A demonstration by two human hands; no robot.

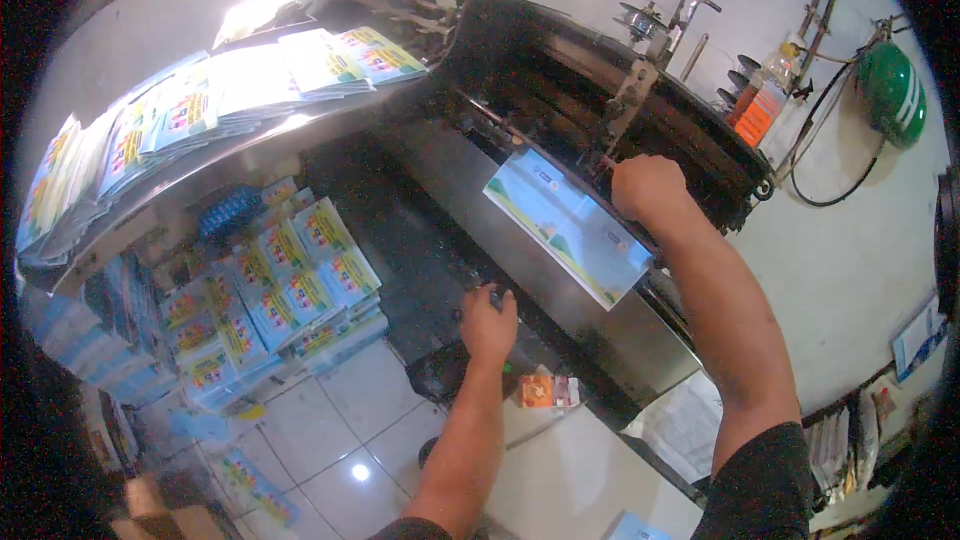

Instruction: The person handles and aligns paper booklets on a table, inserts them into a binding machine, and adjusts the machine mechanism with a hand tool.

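A printed light-blue and white booklet sheet (568,225) hangs over the sloping metal plate of a dark machine (500,60). My right hand (648,188) is closed at the machine's bar, just beyond the sheet's upper right edge; its fingertips and whatever they grip are hidden. A perforated metal arm (630,100) stands right by it. Lower and to the left, my left hand (489,326) is curled over the machine's dark lower ledge (400,230). Its fingers bend around something small and dark that I cannot make out.
Stacks of colourful booklets (270,290) fill the lower left; more booklets (180,120) line a metal shelf. An orange-and-white small box (548,391) lies on a pale tabletop (590,470). A labelled bottle (765,95) and a green helmet-like object (892,95) are at the right wall.
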